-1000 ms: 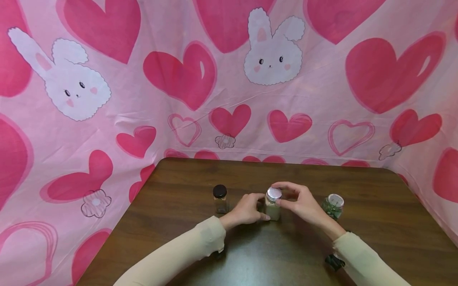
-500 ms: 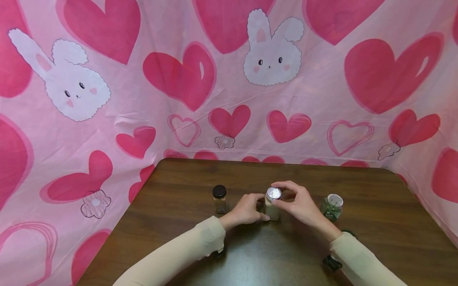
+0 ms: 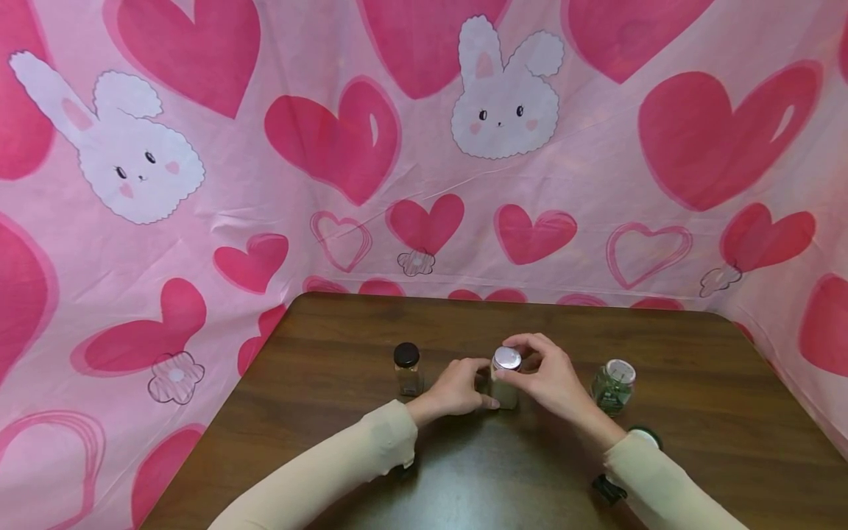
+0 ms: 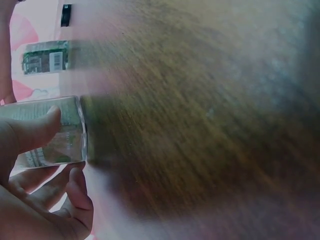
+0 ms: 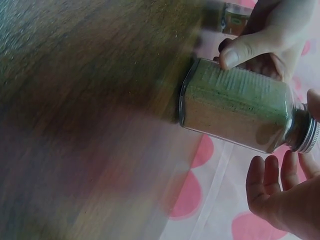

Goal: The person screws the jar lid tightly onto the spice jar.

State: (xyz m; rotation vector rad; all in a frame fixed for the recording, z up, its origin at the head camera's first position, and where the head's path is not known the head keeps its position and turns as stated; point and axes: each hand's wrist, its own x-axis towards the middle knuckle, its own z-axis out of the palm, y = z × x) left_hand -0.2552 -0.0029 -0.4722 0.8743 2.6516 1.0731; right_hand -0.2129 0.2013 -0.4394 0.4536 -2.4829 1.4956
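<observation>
A glass spice jar with pale greenish-brown powder stands upright mid-table, topped by a silver metal lid. My left hand grips the jar's body low down, thumb on the near side, as the left wrist view shows with the jar. On the lid, my right hand has its thumb and index finger at opposite sides, pinching it. In the right wrist view the lid sits on the jar's neck, while the other fingers hang curled beside it.
Left of the left hand stands a jar with a black cap. To the right is a jar of green flakes with a white perforated top. A dark-rimmed round cap lies by the right sleeve. Pink fabric hangs behind the table.
My right thumb has slid leftward across the lid's near side and the right wrist has shifted slightly left, uncovering more of the round cap. The left hand and jar stay put.
</observation>
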